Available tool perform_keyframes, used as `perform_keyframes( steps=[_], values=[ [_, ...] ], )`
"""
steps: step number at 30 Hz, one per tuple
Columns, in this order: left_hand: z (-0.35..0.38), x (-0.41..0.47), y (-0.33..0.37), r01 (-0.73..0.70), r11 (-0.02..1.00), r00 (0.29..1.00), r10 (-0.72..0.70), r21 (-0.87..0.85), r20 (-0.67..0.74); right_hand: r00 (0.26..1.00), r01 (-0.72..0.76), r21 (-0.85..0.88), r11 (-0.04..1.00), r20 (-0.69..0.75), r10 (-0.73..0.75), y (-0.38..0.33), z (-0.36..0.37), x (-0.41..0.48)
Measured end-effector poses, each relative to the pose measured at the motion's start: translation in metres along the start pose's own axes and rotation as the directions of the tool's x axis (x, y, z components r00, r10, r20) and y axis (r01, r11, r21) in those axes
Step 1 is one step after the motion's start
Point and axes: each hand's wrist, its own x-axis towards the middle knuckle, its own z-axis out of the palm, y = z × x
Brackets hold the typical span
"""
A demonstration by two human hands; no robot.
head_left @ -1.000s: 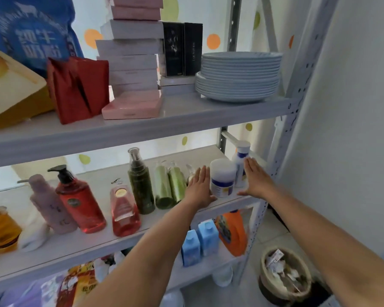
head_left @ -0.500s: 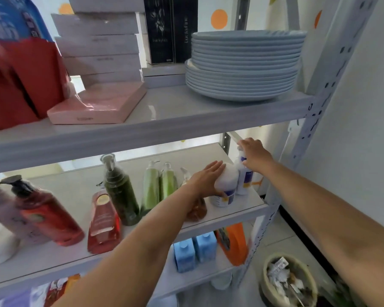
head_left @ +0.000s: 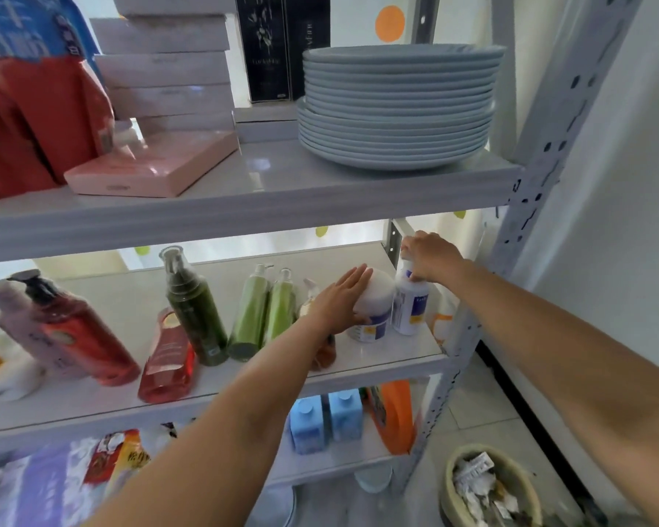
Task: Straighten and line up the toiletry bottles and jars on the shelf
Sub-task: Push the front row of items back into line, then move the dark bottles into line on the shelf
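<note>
**Head view.** A grey metal rack stands against a pale wall with coloured dots. The upper shelf [head_left: 244, 218] carries a stack of plates [head_left: 396, 108] and boxes. The task items stand on the middle shelf [head_left: 389, 361].

1. Left grip [head_left: 339, 298]: fingers straight and together, laid flat against the side of the white jar [head_left: 377, 302]. It presses the jar and encloses nothing.
2. Right grip [head_left: 430, 256]: fingers curled round the top of the white bottle [head_left: 409, 310], at the far right end of the shelf.
3. The jar and the white bottle stand upright and touch, or nearly touch.
4. A small amber bottle [head_left: 324, 351] sits just behind my left wrist, mostly hidden.

**Progress, as judged.** The right end is the section in hand, and its pair looks close to placed. Further left, the two light green bottles [head_left: 252, 310] stand side by side next to the dark green bottle [head_left: 195, 306]. The flat red bottle [head_left: 168, 359] sits nearer the front edge than these and breaks the line. The red pump bottle [head_left: 80, 336] and the pink pump bottle [head_left: 20, 321] overlap and appear to lean, though the wide lens may account for that. I judge that most of the row to the left remains to be lined up.
</note>
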Motion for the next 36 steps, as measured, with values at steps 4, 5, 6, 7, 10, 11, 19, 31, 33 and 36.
perform_keyframes(
  steps=[4,5,6,7,10,11,19,31,33,36],
  values=[
    [0.004,-0.034,-0.023,0.101,0.994,0.994,-0.102,-0.034,-0.039,0.998,0.063,0.029,0.998,0.001,-0.063,-0.013,-0.014,0.008],
    [0.003,-0.042,-0.031,0.137,0.990,0.990,-0.137,-0.034,-0.022,0.995,0.089,0.066,0.994,-0.039,-0.087,-0.021,-0.016,0.012],
    [0.000,-0.050,-0.039,0.164,0.986,0.986,-0.164,-0.024,-0.007,0.991,0.119,0.105,0.987,-0.072,-0.111,-0.031,-0.017,0.016],
    [-0.002,-0.056,-0.046,0.184,0.983,0.983,-0.184,-0.006,0.004,0.986,0.150,0.138,0.979,-0.088,-0.139,-0.044,-0.016,0.019],
    [-0.007,-0.071,-0.061,0.201,0.978,0.978,-0.204,0.054,0.041,0.973,0.230,0.203,0.952,-0.040,-0.227,-0.082,-0.007,0.029],
    [-0.009,-0.075,-0.065,0.196,0.978,0.978,-0.200,0.065,0.059,0.968,0.246,0.219,0.944,0.001,-0.252,-0.093,0.000,0.033],
    [-0.009,-0.088,-0.082,0.139,0.982,0.980,-0.155,0.126,0.128,0.927,0.208,0.215,0.954,0.268,-0.263,-0.133,0.047,0.067],
    [-0.018,-0.069,-0.104,0.032,0.998,0.966,-0.045,0.056,0.253,0.911,0.099,0.176,0.979,0.379,-0.161,-0.155,0.069,0.103],
    [-0.017,-0.067,-0.104,0.026,0.999,0.967,-0.036,0.044,0.253,0.924,0.079,0.146,0.986,0.359,-0.127,-0.157,0.070,0.104],
    [-0.015,-0.066,-0.103,0.050,0.999,0.971,-0.053,0.015,0.235,0.952,0.014,0.127,0.992,0.303,-0.052,-0.160,0.074,0.104]
  ],
)
